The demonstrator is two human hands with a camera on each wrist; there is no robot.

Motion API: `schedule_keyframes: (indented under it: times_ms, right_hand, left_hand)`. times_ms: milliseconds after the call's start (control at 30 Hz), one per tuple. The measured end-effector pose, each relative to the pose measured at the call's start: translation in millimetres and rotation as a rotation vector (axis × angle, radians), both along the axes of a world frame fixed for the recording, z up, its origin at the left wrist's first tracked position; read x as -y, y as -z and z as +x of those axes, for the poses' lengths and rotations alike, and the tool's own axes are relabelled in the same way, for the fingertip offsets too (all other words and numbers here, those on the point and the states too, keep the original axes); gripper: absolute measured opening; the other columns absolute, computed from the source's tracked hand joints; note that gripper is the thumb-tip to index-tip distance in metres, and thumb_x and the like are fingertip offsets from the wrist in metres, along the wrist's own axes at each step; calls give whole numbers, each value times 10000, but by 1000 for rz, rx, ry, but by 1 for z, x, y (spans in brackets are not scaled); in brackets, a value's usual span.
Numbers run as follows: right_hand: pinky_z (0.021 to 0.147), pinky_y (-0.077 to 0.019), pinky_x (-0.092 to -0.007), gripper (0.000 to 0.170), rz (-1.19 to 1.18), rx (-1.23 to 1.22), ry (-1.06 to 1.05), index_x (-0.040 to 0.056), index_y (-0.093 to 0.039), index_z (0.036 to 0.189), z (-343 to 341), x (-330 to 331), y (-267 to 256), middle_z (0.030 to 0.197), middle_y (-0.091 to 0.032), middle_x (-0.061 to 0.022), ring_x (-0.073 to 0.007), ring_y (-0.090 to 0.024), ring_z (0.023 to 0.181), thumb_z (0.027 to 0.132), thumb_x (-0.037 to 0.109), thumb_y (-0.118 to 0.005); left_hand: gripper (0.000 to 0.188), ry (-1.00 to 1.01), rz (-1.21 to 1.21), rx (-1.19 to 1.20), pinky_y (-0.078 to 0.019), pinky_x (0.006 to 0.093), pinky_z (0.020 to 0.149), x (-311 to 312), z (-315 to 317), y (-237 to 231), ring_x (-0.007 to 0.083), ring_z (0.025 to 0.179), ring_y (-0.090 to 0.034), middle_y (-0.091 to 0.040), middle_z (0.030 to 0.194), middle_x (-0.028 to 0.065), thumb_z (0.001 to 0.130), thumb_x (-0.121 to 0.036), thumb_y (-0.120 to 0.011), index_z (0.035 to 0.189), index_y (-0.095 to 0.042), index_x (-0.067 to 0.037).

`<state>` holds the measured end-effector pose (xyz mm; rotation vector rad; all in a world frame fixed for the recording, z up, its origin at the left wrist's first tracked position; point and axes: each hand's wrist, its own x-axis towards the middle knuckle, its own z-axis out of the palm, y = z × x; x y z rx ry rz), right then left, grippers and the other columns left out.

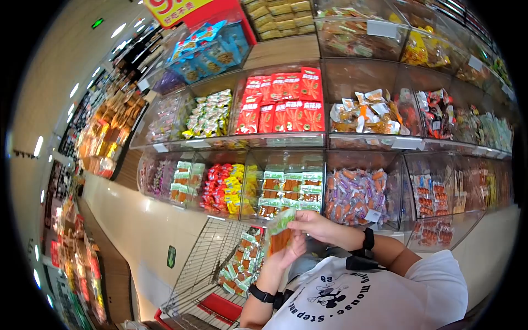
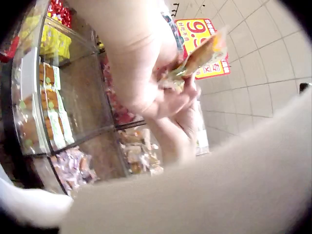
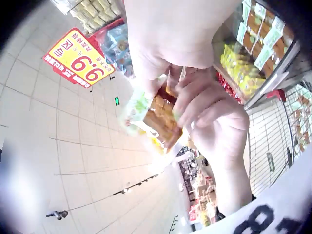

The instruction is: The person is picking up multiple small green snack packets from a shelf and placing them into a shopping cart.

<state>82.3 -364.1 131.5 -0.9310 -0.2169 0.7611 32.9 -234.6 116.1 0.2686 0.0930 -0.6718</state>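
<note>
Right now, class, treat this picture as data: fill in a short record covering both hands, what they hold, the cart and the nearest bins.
Left hand: holds the packet near its lower end
Right hand: pinches the packet near its top
Packet: green top, brown contents
Cart: wire sides, red panel
Cart load: many similar-looking packets
Lower bin ahead: similar-looking green-and-brown packets
Bin above: red packets
Sign: yellow and red, reads 9.9

A white short-sleeved T-shirt (image 1: 399, 294) bears a black cartoon mouse (image 1: 330, 297) and lettering (image 1: 363, 289) — the wristbands (image 1: 261, 294) are black.
</note>
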Motion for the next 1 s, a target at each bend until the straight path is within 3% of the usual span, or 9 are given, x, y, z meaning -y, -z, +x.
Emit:
schedule_keyframes:
  times_ms: [67, 200, 333, 467, 533, 767, 867, 900, 1000]
  right_hand:
    - [558, -409, -190, 206, -180, -111, 120, 13, -509, 918, 11, 8, -3, 761, -543, -12, -62, -495, 636, 765, 149, -525]
    - [563, -412, -219, 273, -254, -29, 462, -24, -524, 910, 39, 8, 54, 790, -558, -36, -85, -505, 639, 740, 187, -560]
    - [516, -391, -224, 252, -495, -73, 528, -19, -534, 831, 59, 1, 96, 601, -512, -10, -80, -473, 550, 725, 207, -573]
    - [689, -398, -318, 414, -865, 313, 946, -45, -377, 979, 77, -28, 157, 897, -447, -160, -224, -483, 811, 678, 159, -572]
    - [885, -257, -396, 543, -1184, 616, 826, -17, -302, 1087, 85, -33, 136, 1124, -297, -213, -349, -298, 1059, 646, 140, -576]
    - [925, -210, -436, 574, -1534, 524, 135, 32, -273, 1157, 114, -47, 168, 1234, -123, -271, -415, -164, 1136, 660, 143, -537]
    - [921, -201, -456, 659, -1690, 474, -77, 69, -161, 1228, 123, -43, 212, 1254, -20, -273, -434, -106, 1149, 686, 190, -517]
    - [924, -193, -455, 706, -1705, 414, -93, 91, -118, 1246, 129, -44, 214, 1269, 22, -248, -426, -95, 1156, 685, 208, -531]
    - [922, -186, -458, 775, -1702, 284, -154, 120, -73, 1265, 140, -38, 238, 1278, 1, -241, -415, -78, 1165, 669, 230, -556]
  left_hand:
    - [319, -96, 628, -76, -432, 251, 589, -1, 15, 12, 172, 705, -531, -528, 833, 91, 822, -290, -363, 992, -431, -28]
    - [386, -171, 494, -68, -442, 318, 758, -32, 52, 35, 212, 884, -496, -468, 1031, 91, 821, -336, -365, 1077, -386, -48]
    - [225, 43, 1170, 172, -447, 250, 629, -39, 93, 71, 117, 778, -504, -523, 885, 53, 806, -177, -454, 975, -454, -29]
    - [128, 53, 1164, 182, -423, 199, 446, -51, 141, 161, 99, 567, -506, -527, 773, 56, 789, -91, -471, 887, -469, -7]
    - [115, 85, 1208, 103, -459, 222, 497, -41, 161, 158, 96, 634, -495, -496, 740, 31, 796, -24, -377, 839, -483, -32]
    - [183, 70, 1171, 362, -403, 272, 565, -12, 223, 376, 166, 693, -512, -548, 768, 84, 744, -133, -483, 899, -530, -47]
    - [192, 2, 1527, 1107, -405, 273, 574, -2, 236, 371, 166, 710, -508, -541, 789, 92, 751, -109, -457, 918, -532, -53]
    - [231, 385, 1148, 467, -405, 288, 578, 2, 242, 370, 170, 736, -503, -527, 811, 109, 753, -89, -431, 966, -512, -52]
    - [264, 307, 955, 91, -401, 286, 585, 10, 238, 332, 180, 734, -498, -507, 827, 124, 761, -92, -422, 1013, -471, -31]
